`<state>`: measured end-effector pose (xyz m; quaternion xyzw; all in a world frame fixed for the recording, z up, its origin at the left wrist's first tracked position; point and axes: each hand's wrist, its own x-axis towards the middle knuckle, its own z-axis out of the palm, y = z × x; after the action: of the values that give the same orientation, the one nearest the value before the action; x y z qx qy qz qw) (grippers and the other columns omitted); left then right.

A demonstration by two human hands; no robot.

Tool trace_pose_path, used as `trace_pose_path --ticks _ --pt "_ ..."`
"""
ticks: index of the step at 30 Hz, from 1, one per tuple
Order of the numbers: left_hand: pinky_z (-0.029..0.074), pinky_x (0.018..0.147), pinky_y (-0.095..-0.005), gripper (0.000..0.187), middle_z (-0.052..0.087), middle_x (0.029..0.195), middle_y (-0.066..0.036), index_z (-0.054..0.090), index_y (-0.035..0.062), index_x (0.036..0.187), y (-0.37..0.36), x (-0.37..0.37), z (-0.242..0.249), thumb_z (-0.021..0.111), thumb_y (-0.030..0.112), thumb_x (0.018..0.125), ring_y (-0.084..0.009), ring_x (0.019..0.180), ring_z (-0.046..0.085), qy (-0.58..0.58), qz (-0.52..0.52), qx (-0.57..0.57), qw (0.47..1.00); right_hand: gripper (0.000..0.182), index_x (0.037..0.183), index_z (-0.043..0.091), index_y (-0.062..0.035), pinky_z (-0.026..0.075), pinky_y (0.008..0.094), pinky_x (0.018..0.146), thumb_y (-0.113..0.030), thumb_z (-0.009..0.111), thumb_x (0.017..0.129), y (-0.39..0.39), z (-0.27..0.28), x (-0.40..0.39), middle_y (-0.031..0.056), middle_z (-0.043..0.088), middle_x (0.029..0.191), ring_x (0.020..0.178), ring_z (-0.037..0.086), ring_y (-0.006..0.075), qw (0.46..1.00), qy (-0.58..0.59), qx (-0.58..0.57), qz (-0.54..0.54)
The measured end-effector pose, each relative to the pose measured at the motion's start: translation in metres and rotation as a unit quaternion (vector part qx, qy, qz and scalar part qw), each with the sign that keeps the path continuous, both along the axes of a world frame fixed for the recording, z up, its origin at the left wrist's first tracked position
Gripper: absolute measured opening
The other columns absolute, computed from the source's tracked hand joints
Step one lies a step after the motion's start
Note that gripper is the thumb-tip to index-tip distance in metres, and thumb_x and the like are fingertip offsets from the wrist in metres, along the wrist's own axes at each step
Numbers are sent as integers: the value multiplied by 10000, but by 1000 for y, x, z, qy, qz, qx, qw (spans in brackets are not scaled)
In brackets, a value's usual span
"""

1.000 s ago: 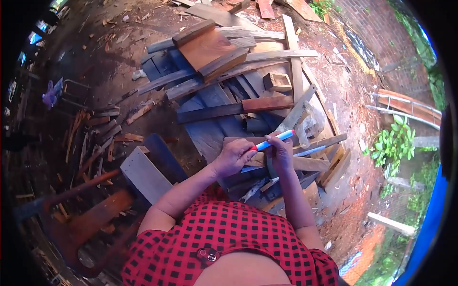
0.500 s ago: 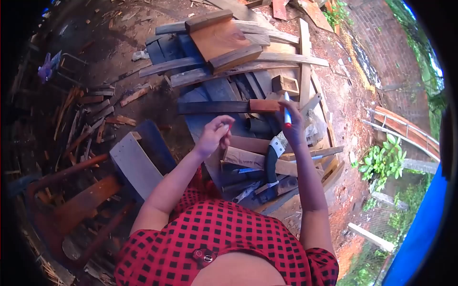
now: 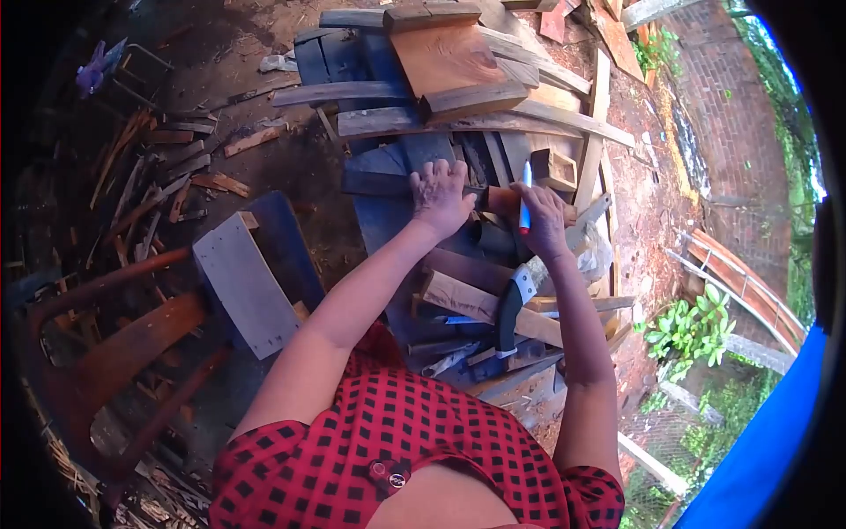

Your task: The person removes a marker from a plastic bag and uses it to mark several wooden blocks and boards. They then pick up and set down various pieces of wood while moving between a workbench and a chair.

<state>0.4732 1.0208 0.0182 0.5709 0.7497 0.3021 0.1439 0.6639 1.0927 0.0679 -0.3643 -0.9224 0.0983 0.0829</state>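
Observation:
My left hand [image 3: 441,198] lies over a long dark wooden plank [image 3: 374,183], fingers across its far edge and thumb on the near side. A shorter reddish wooden block [image 3: 503,201] meets the plank's right end. My right hand [image 3: 545,220] rests at the block's right end. It holds a white and blue marker [image 3: 526,189] with a red end, upright between the fingers. Nearer to me lies a handsaw [image 3: 509,313] with a dark handle, close to my right forearm. A small hollow wooden box [image 3: 557,167] sits just beyond my right hand.
Several wood pieces [image 3: 463,295] lie below my hands. Beyond them, a brown board [image 3: 445,62] sits across long battens [image 3: 564,123]. At left stand a pale wooden board [image 3: 247,286] and a reddish wooden chair frame [image 3: 132,348]. Scrap wood [image 3: 176,159] litters the ground.
My left hand has moved forward and right from in front of the plank onto it. My right hand still holds the marker by the block. The whole view has shifted slightly.

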Motion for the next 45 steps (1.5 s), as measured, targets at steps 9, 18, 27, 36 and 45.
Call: trace_pose_path --ticks 9,18,27,36,45 --pt "274 916 -463 548 455 1083 -141 483 88 1096 10 1 -11 672 406 692 -301 1077 387 -12 -32 -82 996 510 1158 529 -161 375 405 915 -35 635 675 6 -7 2 95 594 1036 1008 548 303 1000 -5 4 10" --pt "257 926 -441 514 461 1076 -109 512 137 1057 13 2 -18 681 436 675 -280 1095 389 2 -28 -93 995 513 1156 517 -158 385 408 879 -32 582 663 8 -10 2 74 570 981 1011 527 289 1000 -2 -5 22" --pt "249 920 -430 503 466 1068 -103 527 150 1026 12 1 -19 691 464 669 -279 1087 389 -7 -21 -81 996 453 1090 568 -145 404 402 837 -38 612 652 5 9 7 72 558 893 918 532 299 999 4 20 42" --pt "248 911 -421 448 469 1030 -95 551 164 943 11 1 -19 696 481 662 -277 1075 390 -12 -25 -85 996 461 1092 562 -152 389 393 876 -64 659 650 -31 22 47 68 584 944 999 541 280 996 -69 -56 29" --pt "254 916 -439 402 496 1037 -114 597 152 927 11 0 -13 707 427 655 -293 1076 399 -27 -32 -92 995 211 1047 614 -28 499 260 764 -152 609 876 -33 13 1 53 642 990 895 611 119 808 392 -390 -204"
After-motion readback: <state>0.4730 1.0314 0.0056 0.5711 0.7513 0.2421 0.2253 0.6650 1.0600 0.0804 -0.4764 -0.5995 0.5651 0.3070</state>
